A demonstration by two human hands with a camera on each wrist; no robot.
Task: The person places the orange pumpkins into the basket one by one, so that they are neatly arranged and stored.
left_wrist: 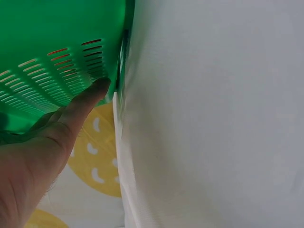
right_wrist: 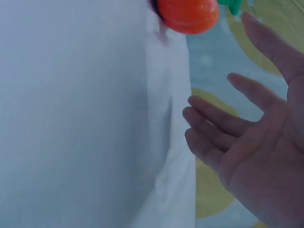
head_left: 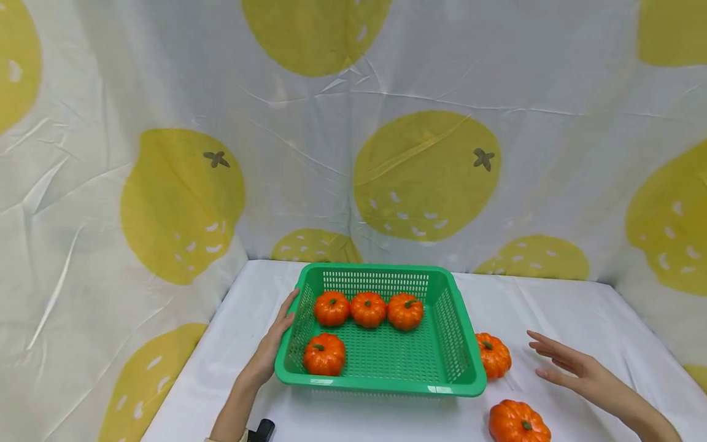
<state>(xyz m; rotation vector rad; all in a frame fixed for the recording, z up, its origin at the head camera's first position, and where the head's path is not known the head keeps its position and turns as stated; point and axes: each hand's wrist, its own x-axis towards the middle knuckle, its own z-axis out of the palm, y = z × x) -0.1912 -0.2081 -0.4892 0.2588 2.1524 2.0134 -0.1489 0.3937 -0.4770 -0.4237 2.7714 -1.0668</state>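
Observation:
A green plastic basket (head_left: 381,383) sits on the white cloth with several small orange pumpkins inside: three stand in a row near the back, and another pumpkin (head_left: 324,355) lies at the front left. My left hand (head_left: 267,350) rests against the basket's left side with fingers extended; in the left wrist view, fingers (left_wrist: 78,109) lie along its slotted wall. To the right of the basket, my right hand (head_left: 574,365) hovers with spread fingers and holds nothing. Nearest to it are a pumpkin (head_left: 494,356) beside the basket wall and another pumpkin (head_left: 518,422) closer to the front.
White cloth (head_left: 552,301) covers the table. Behind it and at both sides hangs a white curtain (head_left: 298,172) printed with large yellow lemons. A black band (head_left: 262,431) shows at my left wrist.

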